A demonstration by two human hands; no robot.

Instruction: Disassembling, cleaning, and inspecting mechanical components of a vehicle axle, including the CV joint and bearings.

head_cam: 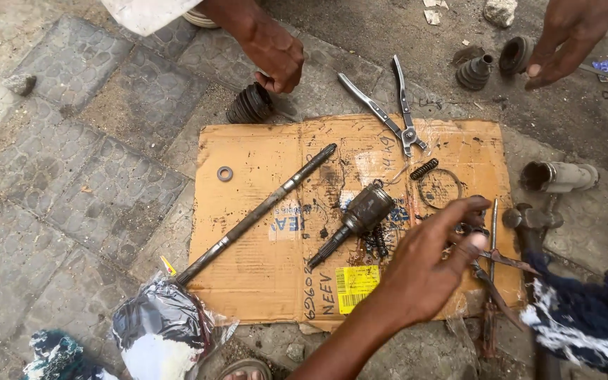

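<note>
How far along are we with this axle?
Done: the drive shaft and CV joint lie apart on the cardboard, with a rubber boot off beside it. In hand: the left hand is open over rusty pliers. Left: probably all reassembly.

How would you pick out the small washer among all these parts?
Start at the flat cardboard sheet on the paving. Go to its upper left corner, left of the long steel shaft. The washer lies there alone: a small flat grey ring, far smaller than the thin wire ring on the right.
</note>
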